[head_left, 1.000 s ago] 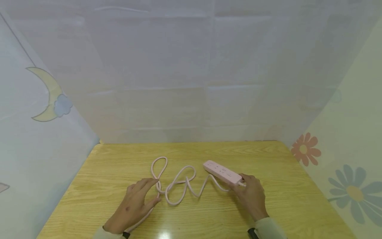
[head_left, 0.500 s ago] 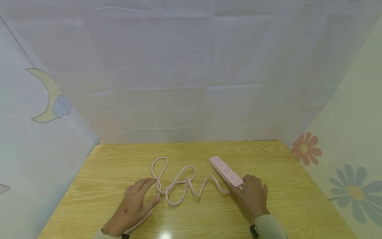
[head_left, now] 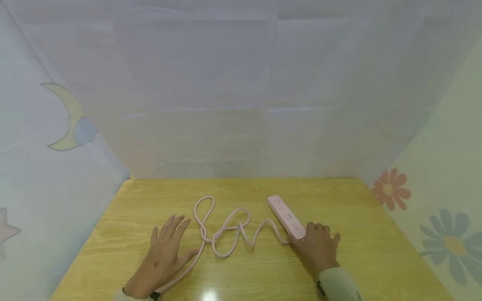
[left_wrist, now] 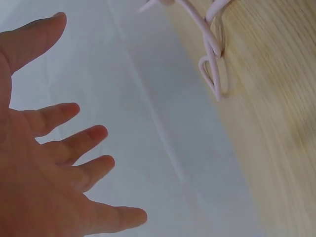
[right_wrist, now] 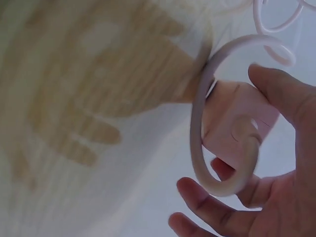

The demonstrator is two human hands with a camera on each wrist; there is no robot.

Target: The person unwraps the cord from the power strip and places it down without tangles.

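Observation:
A pink power strip (head_left: 287, 218) lies slanted on the table, its socket face up and its far end toward the back. My right hand (head_left: 318, 247) grips the near end, thumb on one side and fingers on the other. In the right wrist view the pale pink cord (right_wrist: 196, 123) leaves the strip's end face (right_wrist: 224, 138) and bends round in a loop. Across the table the cord (head_left: 224, 256) runs left in loose loops. My left hand (head_left: 162, 254) holds nothing; its fingers are spread, with the thumb tip close beside the cord.
The wooden table (head_left: 244, 280) is bounded by a pale sheet (head_left: 233, 138) at the back. Printed side walls carry a moon (head_left: 69, 108) on the left and flowers (head_left: 388, 190) on the right. The cord passes under my left wrist toward the front edge.
My right hand has turned the power strip so its far end swings right and back, socket face now flatter upward. My left hand has moved off the cord to the left, fingers spreading.

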